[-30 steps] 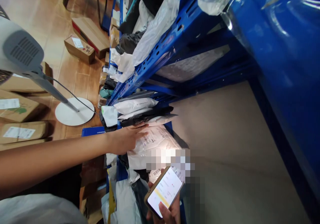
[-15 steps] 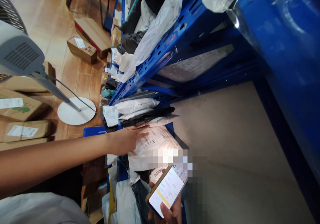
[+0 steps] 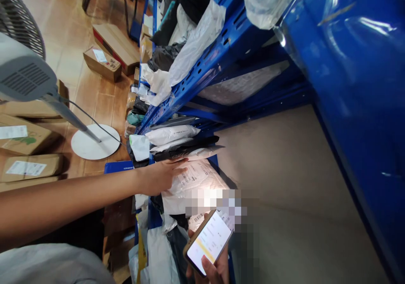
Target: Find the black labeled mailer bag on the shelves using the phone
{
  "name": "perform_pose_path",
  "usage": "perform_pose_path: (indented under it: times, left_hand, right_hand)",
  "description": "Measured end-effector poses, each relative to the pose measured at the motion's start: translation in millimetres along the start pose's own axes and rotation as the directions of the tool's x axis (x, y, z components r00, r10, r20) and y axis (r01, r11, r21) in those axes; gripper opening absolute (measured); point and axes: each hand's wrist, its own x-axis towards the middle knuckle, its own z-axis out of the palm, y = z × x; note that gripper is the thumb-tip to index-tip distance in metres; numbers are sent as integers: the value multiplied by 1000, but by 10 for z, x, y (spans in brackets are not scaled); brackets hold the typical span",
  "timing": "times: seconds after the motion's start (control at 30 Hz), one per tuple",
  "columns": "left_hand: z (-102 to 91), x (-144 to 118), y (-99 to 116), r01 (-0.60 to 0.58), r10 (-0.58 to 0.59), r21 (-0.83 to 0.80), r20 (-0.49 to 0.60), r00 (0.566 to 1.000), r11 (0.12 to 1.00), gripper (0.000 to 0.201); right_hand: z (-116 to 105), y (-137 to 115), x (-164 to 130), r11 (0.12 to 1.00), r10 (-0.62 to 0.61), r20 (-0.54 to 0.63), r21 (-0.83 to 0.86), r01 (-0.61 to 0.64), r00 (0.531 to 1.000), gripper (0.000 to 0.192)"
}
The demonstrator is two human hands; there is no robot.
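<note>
Touching a white bagged parcel (image 3: 193, 177) with the left hand (image 3: 158, 178), laid along its left edge with fingers extended toward the thin pale parcel (image 3: 207, 152) just beyond on the far side; cannot tell whether gripping, with the thumb hidden. Holding a phone (image 3: 207, 246) in the right hand (image 3: 220, 269), wrapped around the brown case at the near right of the bagged parcel, with the thumb over the lit screen.

Found in a row of packages along a blue rack (image 3: 240, 43). Probably light, soft and rather slippery, apt to crease when squeezed. Best pinched at the left edge, between thumb and fingers. Likely stiff and breakable in the phone's case; best kept held by the sides.
</note>
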Motion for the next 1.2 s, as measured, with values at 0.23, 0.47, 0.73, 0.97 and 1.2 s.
perform_pose_path:
  times: [0.23,0.47,0.73,0.97,1.2]
  left_hand:
    - [-17,0,1,-8,8,8,43,999,1000,5]
    - [42,-11,-17,-22,22,-15,-1,1000,1000,5]
    - [60,-20,-26,-33,33,-4,-50,998,999,2]
    - [-22,7,-20,0,6,-74,76,997,997,2]
    - [-104,45,-3,-1,15,-87,157,987,996,5]
  right_hand:
    - [-35,12,-29,999,-27,14,-24,27,1000,107]
    - [22,-28,-73,998,-49,78,-29,51,996,102]
    - [128,-38,-168,999,-10,-7,41,10,1000,112]
    - [318,-136,-374,996,-86,47,22,86,995,106]
    - [351,-129,-685,977,-128,40,174,119,991,104]
